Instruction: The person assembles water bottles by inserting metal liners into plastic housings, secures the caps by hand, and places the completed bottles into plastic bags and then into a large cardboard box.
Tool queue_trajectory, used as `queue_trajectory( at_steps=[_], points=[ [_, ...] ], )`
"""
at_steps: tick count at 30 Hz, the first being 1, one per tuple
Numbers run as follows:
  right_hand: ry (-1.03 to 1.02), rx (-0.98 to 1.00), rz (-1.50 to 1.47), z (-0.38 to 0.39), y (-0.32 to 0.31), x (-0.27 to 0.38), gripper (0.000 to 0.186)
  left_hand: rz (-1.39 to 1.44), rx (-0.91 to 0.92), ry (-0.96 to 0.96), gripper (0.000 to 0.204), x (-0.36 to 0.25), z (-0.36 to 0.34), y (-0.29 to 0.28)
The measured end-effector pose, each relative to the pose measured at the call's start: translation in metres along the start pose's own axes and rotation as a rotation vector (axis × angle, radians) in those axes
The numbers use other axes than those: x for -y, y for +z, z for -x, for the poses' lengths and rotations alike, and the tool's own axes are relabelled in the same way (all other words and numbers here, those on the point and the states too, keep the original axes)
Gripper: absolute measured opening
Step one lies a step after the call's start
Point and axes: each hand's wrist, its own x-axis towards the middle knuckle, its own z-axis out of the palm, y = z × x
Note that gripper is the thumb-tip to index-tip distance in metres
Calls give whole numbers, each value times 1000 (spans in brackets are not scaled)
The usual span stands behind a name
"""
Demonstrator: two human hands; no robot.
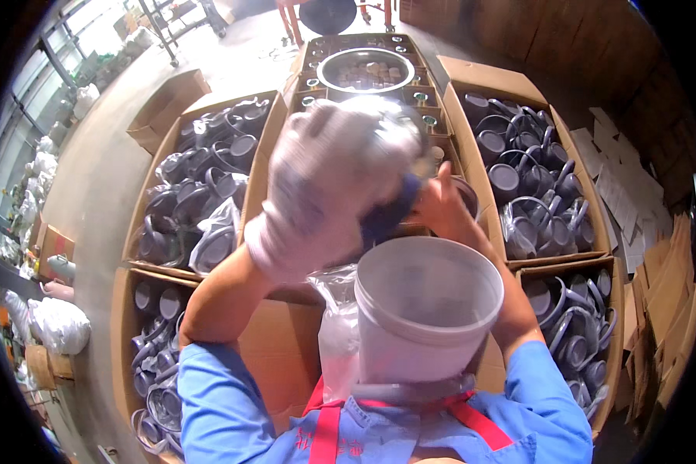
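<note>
Gloved fingers (379, 127) of the left hand (329, 178) curled shut around a dark blue part (383, 216), raised close under the camera, probably to bring it to eye level for a look; blurred by nearness, so the exact grip stays hard to read. Bare right hand (441, 203) just behind and touching that same part from the far side, steadying it; fingers there mostly hidden by the glove and the part, so open or closed cannot be told. Below both, a white plastic bucket (425, 309) held against the chest, mouth up, within easy reach; inside too pale to make out. A clear plastic bag (334, 325) crumpled beside it on the left. Further out, 4 open cardboard boxes of grey ringed fittings: upper left (201, 178), lower left (151, 340), upper right (530, 178), lower right (576, 325), ranged round the body for short reaches. Straight ahead, a tray with a round metal pan (366, 71), half masked by the glove. Concrete floor (93, 185) beyond, rim detail bent and dim.
</note>
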Motion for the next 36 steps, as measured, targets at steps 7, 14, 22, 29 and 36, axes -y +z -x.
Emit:
queue_trajectory(
  at_steps=[7, 14, 22, 29, 36],
  points=[
    [-489, 108, 210, 68, 107, 74, 69, 213, 195, 63, 51, -36, 3, -36],
    [-742, -22, 1023, 172, 134, -20, 108, 1353, 742, -633, 46, -2, 26, -30],
    [-472, -549, 806, 59, -31, -21, 70, 787, 825, -408, 27, -34, 26, 11],
    [-116, -371, 1692, -6, -112, -14, 70, 1057, 209, -789, 35, 38, 46, 55],
    [-138, -33, 475, 27, 36, 93, 58, 0, 251, 421, 48, 20, 3, 73]
  ],
)
